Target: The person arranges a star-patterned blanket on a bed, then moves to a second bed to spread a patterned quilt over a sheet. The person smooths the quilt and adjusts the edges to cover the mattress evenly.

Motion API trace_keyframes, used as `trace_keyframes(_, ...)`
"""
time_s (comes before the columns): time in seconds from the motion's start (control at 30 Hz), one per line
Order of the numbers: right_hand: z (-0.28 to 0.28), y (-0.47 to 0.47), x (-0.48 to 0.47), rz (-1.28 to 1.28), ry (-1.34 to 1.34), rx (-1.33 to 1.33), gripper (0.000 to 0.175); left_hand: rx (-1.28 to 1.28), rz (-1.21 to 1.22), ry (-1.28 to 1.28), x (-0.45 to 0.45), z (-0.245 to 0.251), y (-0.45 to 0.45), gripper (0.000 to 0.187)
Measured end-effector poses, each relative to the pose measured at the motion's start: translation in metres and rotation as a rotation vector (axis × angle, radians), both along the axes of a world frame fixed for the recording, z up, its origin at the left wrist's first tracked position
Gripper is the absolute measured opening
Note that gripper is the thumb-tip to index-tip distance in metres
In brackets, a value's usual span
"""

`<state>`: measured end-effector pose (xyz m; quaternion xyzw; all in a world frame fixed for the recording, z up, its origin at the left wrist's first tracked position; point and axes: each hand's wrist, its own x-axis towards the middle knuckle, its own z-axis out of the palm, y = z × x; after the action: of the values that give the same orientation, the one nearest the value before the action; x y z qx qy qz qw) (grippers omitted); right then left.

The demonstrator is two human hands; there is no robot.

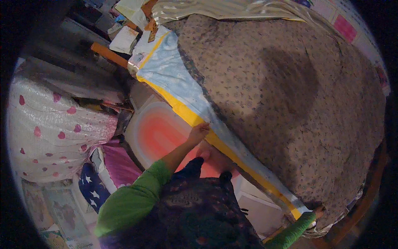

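A brown patterned blanket point(248, 77) spreads over a bed. Along its near side runs a strip of light-blue cloth point(183, 84) with a yellow border point(186, 115). The fingers of my left hand point(199, 132) are closed on that yellow border, about midway along the bed's edge. My right hand point(319, 211) is at the lower right corner, against the brown blanket and close to the cloth's narrow end. Its fingers are small and dim here, so their grip is unclear.
A red and grey oval rug point(155, 130) lies on the floor by my feet. To the left hangs a white cloth with heart-like prints point(46, 133), above a magenta cloth point(119, 165) and a star-patterned navy cloth point(93, 188). A wooden bar point(108, 55) juts out beyond the bed's far corner.
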<state>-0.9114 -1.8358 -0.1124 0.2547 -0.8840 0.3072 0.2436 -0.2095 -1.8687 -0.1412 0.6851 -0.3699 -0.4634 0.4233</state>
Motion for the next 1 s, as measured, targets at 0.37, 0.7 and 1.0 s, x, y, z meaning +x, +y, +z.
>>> trace_keyframes(0.37,0.006,-0.048,0.458,1.428,-0.132,0.193,0.035,-0.034,0.614,-0.246,0.340,-0.089,-0.070,0.042)
trace_keyframes(0.7,-0.052,-0.136,0.735,1.441,0.113,0.776,0.040,-0.374,0.922,0.076,0.533,-0.085,-0.147,0.035)
trace_keyframes(1.0,-0.066,-0.096,0.732,1.444,-0.134,1.041,0.023,-0.018,1.082,0.066,0.543,-0.066,-0.086,0.030)
